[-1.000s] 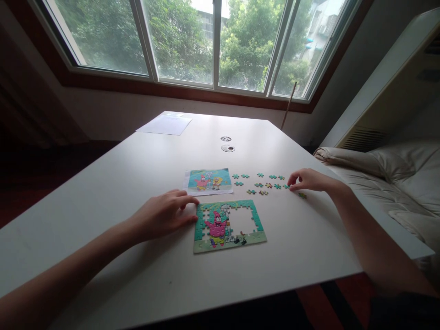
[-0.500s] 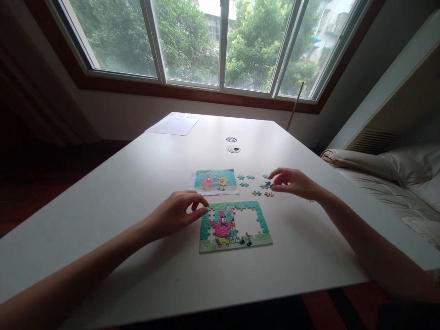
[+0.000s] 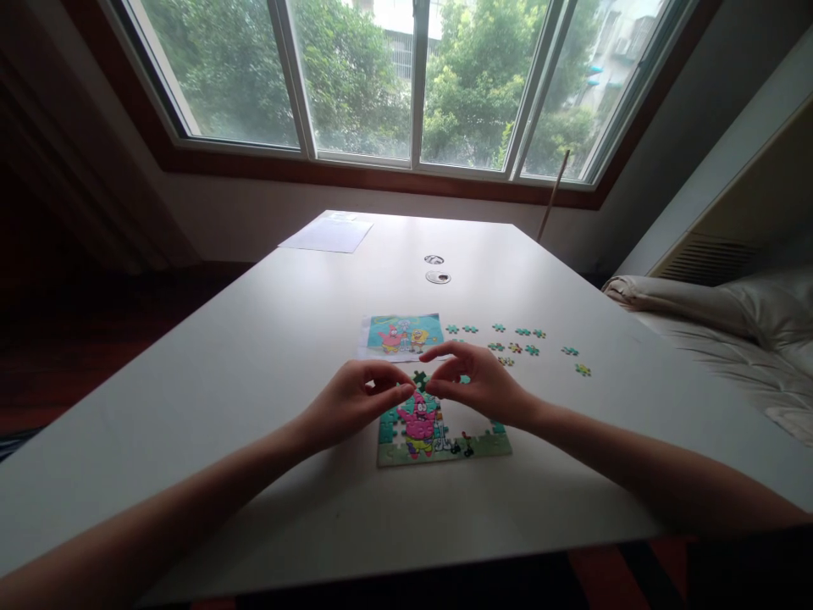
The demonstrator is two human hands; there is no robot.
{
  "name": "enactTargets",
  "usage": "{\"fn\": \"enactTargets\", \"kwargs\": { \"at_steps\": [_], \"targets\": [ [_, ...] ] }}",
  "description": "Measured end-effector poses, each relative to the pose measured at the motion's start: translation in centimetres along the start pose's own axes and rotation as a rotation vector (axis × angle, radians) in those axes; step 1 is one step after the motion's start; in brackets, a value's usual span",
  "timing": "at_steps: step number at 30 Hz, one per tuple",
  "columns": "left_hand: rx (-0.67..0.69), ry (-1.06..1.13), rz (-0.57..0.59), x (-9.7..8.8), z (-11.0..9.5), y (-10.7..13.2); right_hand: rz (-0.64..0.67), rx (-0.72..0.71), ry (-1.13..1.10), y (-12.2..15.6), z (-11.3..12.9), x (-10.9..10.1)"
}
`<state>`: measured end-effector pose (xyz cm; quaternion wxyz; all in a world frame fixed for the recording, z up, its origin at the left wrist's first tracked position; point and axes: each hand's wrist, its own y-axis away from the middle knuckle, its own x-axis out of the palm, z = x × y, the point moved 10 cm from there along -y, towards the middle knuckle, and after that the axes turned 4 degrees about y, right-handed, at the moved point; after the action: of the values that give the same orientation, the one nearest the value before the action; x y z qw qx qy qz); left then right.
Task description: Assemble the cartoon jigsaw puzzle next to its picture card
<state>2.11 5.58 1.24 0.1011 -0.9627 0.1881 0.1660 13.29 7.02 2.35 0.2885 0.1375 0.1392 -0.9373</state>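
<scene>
Above the upper edge of a partly filled jigsaw puzzle [image 3: 406,457], both hands meet at a dark green puzzle piece [image 3: 420,380]. My right hand [image 3: 486,385] pinches it from the right, with the index finger raised and curved over. From the left, thumb and forefinger of my left hand [image 3: 359,394] close on the piece's lower left edge. Within the puzzle frame a pink starfish figure shows; a white gap lies to its right, partly hidden by my right hand. Behind it rests a printed reference picture [image 3: 400,335], its lower right corner covered by my right fingers.
Several loose puzzle pieces [image 3: 532,350] lie to the right of the picture, two of them farther right, among them a yellowish piece [image 3: 583,370]. Two round cable-hole covers [image 3: 438,277] sit mid-table. White paper [image 3: 330,235] lies at the far left of the table [image 3: 254,339].
My right hand has moved left from the loose pieces to above the puzzle, bringing a green piece. My left hand has shifted slightly right to meet it. The view has turned slightly.
</scene>
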Motion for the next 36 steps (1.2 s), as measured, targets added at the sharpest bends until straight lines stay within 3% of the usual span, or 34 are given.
{"fn": "enactTargets", "kwargs": {
  "at_steps": [5,14,25,30,33,36],
  "targets": [
    [-0.003,0.067,-0.047,-0.3,-0.2,-0.1,-0.027,-0.013,-0.046,-0.1,-0.1,0.8],
    [-0.045,0.038,-0.102,-1.4,-0.1,-0.3,-0.206,-0.304,0.475,0.5,2.1,-0.9],
    [-0.050,0.004,-0.078,-1.1,0.1,-0.4,-0.223,-0.512,0.713,1.3,4.0,0.4],
    [-0.022,-0.104,-0.041,-1.6,0.4,-0.3,-0.215,-0.476,0.718,1.1,3.5,0.4],
    [0.081,-0.377,-0.054,-3.0,-0.1,0.0,-0.188,-0.358,0.684,0.6,2.6,0.4],
    [0.199,-0.586,0.016,-3.2,-0.8,0.4,-0.124,-0.241,0.637,0.1,1.4,0.9]
  ]
}}
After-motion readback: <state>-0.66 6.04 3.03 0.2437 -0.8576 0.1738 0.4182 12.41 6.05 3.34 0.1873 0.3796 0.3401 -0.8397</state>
